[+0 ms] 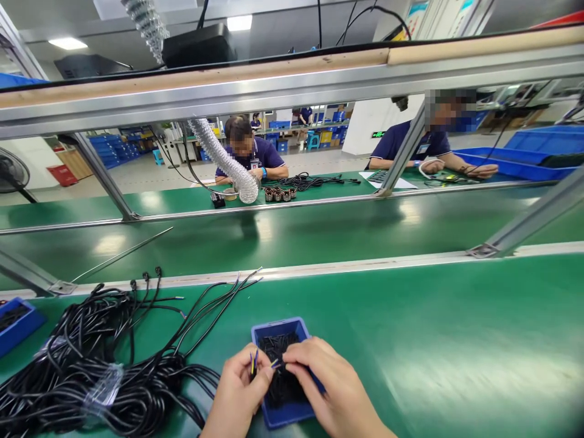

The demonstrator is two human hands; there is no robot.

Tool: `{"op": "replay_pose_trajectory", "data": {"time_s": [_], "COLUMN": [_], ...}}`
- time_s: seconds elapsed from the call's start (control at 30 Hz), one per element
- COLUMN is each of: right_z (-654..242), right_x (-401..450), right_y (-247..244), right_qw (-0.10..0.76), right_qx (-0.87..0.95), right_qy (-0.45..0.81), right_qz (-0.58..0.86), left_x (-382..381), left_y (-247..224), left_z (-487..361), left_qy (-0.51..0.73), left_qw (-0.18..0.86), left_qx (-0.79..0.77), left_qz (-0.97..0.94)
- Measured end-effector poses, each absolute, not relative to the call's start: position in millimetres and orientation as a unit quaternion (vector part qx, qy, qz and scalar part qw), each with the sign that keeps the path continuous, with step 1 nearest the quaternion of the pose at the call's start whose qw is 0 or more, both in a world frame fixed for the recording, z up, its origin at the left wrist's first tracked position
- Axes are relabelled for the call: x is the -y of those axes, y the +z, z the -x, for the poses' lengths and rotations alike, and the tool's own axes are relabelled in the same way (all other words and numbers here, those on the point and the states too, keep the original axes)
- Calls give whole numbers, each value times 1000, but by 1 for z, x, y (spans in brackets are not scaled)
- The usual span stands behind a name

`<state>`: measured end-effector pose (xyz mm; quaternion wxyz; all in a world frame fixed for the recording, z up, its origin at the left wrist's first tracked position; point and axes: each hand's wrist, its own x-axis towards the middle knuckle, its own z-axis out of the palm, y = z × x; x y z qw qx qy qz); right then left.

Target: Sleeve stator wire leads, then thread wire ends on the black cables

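My left hand (244, 386) is closed around black cable ends, with stripped blue and yellow-green wires (254, 362) sticking up between thumb and fingers. Close beside it, my right hand (331, 380) pinches at the tip of another wire end; what lies between its fingertips is too small and dark to make out. Both hands are over a blue bin (283, 420) holding many short, thin black pieces (279, 347). To the left lies a big heap of black cables (137, 395), partly wrapped in clear plastic, several of their bare ends pointing away from me.
A second blue bin (20, 325) stands at the far left. Aluminium rails (319, 264) and slanted posts (538, 213) cross ahead. A thin rod (123, 254) lies beyond the heap. Across the bench two people (255, 152) work near cables, metal parts (279, 194) and a flexible duct (223, 158).
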<state>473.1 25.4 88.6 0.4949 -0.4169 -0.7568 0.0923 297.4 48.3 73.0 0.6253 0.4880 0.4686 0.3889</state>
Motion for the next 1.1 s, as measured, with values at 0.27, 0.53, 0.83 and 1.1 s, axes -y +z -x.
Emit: {"op": "replay_pose_trajectory", "data": {"time_s": [0.27,0.53,0.83,1.1], "right_z": [-473,-465,-451,-454], "right_x": [-22,-27,-24,-26], "right_y": [75,76,72,72], "right_qw": [447,587,636,560], "right_qx": [712,480,414,450], "right_qy": [225,414,444,466], "right_qz": [493,503,477,517], "left_x": [-47,-45,-45,-46], "left_y": [69,76,80,78], "left_z": [-298,-293,-293,-294], "left_qy": [379,336,325,338], "left_qw": [634,672,677,681], "left_qx": [-442,-457,-453,-446], "left_qz": [-509,-477,-480,-472]}}
